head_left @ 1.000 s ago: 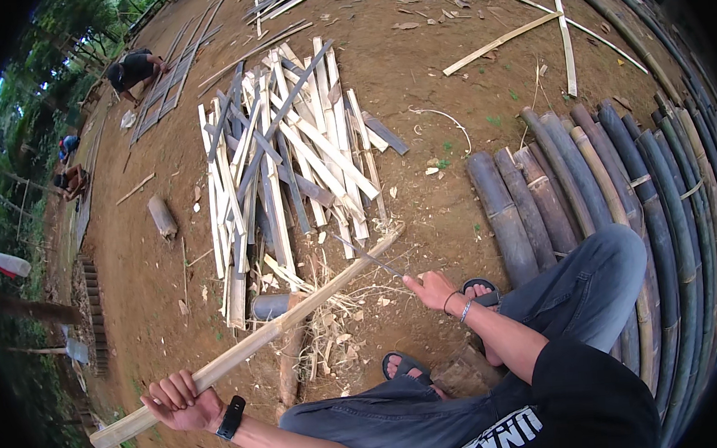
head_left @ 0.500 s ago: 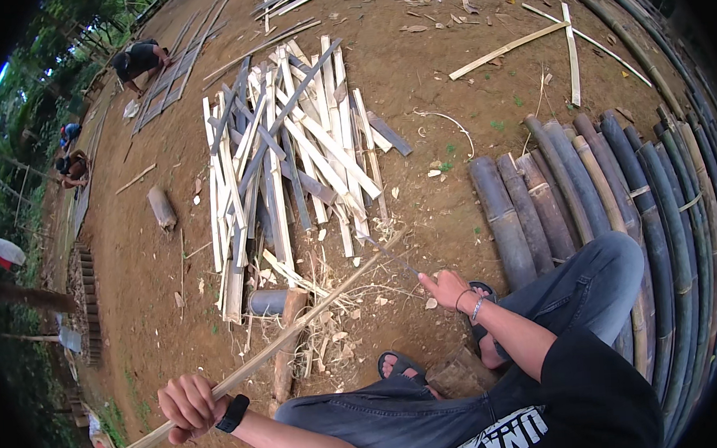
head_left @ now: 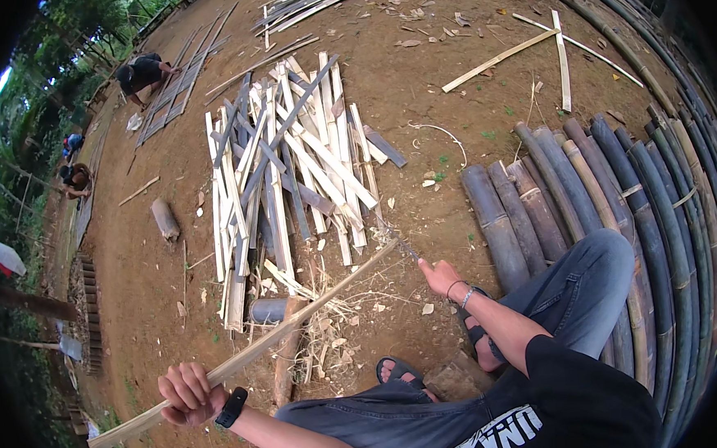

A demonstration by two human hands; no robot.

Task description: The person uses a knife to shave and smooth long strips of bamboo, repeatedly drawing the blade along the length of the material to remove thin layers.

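My left hand [head_left: 190, 394], closed, grips a long pale bamboo strip [head_left: 255, 348] near its lower left end. The strip slants up to the right and crosses over a short wooden log [head_left: 288, 355]. In my closed right hand [head_left: 441, 276] is a knife [head_left: 405, 247]; its handle is mostly hidden by the fingers. The knife's thin dark blade points up and left, beside the strip's far end. Whether blade and strip touch I cannot tell. Pale shavings [head_left: 329, 341] litter the ground beneath.
A heap of split bamboo strips [head_left: 288, 154] lies ahead. Thick bamboo poles [head_left: 498, 224] line the right side, by my right knee. A short bamboo piece [head_left: 269, 310] lies by the log. At far left, a person [head_left: 146, 75] bends over a bamboo lattice [head_left: 182, 88].
The knife blade has swung to a steeper angle near the strip's far end. The strip has turned slightly in my left hand. The whole view has shifted a little.
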